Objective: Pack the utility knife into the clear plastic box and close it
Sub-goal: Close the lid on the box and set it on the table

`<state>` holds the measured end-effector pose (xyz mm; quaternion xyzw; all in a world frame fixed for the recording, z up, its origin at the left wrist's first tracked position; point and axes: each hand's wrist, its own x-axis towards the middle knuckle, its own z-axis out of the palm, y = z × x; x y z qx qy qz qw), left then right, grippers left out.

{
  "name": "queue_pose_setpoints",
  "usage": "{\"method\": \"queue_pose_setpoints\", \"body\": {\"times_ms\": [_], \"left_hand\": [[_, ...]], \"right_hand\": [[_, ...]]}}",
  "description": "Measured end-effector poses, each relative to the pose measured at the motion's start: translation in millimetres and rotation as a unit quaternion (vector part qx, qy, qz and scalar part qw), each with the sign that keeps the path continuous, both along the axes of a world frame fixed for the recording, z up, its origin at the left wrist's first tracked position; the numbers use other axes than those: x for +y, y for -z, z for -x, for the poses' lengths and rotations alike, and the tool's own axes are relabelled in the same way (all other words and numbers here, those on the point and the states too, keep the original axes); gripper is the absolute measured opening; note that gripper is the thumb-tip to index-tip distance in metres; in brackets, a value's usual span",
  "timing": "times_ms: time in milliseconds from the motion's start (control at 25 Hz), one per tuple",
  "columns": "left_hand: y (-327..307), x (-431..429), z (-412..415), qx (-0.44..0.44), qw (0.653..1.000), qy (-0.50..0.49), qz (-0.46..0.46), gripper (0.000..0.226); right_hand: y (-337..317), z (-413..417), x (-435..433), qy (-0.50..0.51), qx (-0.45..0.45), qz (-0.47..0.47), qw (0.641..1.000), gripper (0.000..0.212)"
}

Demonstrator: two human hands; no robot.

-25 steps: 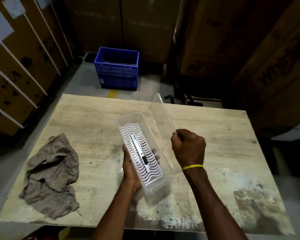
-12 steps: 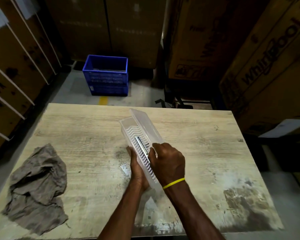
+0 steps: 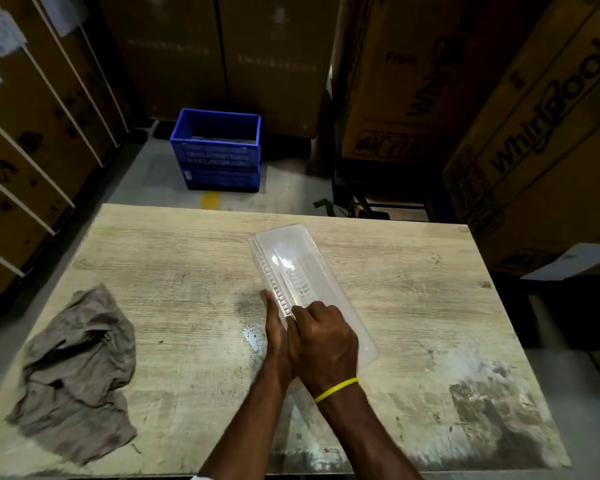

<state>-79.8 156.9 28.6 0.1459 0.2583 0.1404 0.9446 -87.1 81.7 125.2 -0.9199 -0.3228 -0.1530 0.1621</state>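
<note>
The utility knife cannot be made out through the glare and ribbed pattern on the lid (image 3: 291, 265) of the clear plastic box (image 3: 340, 306) — its position inside cannot be confirmed. The right hand (image 3: 323, 344) covers the box's near end and most of the left hand (image 3: 274, 327). Both forearms are cut off by the bottom edge — the cartons' (image 3: 548, 109) printing is only partly legible.

Dim storeroom light falls from above onto the table (image 3: 194, 258), leaving its middle brightest and its near right corner dull. Glare streaks the clear plastic box (image 3: 302, 268) lid. Cartons behind sink into shadow. Wide-angle bending curves the table's edges; the frame's left edge is softly blurred.
</note>
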Motion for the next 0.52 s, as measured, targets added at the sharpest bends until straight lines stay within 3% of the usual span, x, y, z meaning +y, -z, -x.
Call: {"method": "queue_pose_setpoints", "body": {"times_ms": [240,360,520], "left_hand": [[-2,-1,5,-0.005,1.0,0.023,-0.005,0.073],[-6,3,5,0.007,0.999,0.026,-0.026,0.076],[-9,4,10,-0.004,0.998,0.048,-0.038,0.072]], "right_hand": [[9,0,0,-0.066,-0.049,-0.051,0.995,0.012],[13,2,-6,-0.113,-0.006,-0.09,0.99,0.008],[13,1,-17,-0.108,0.085,-0.103,0.985,0.023]]}}
